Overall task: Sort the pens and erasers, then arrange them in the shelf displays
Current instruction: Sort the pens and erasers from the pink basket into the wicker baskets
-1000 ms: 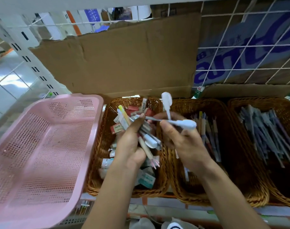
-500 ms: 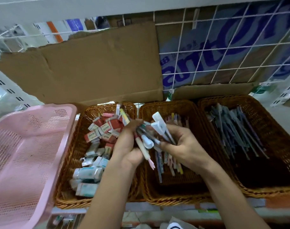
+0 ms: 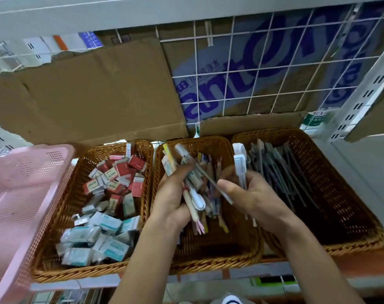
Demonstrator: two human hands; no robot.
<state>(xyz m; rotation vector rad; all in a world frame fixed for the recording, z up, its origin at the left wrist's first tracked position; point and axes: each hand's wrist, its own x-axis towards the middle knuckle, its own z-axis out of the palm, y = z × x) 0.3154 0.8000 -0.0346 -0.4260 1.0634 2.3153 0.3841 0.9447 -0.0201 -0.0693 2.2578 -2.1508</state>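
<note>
Grey metal shelf [image 3: 94, 283], seen from the front. Four containers stand on it in one row, packed side by side. Far left is a pink plastic basket [image 3: 22, 194] with perforated walls. Then come three brown ones: left wicker basket [image 3: 81, 272], middle wicker basket [image 3: 208, 265], right wicker basket [image 3: 351, 205]. A plain cardboard sheet [image 3: 99, 95] stands upright behind the row, along the back. In the back right corner, just behind the right wicker basket, is a small green-and-white pack [image 3: 313, 121].
</note>
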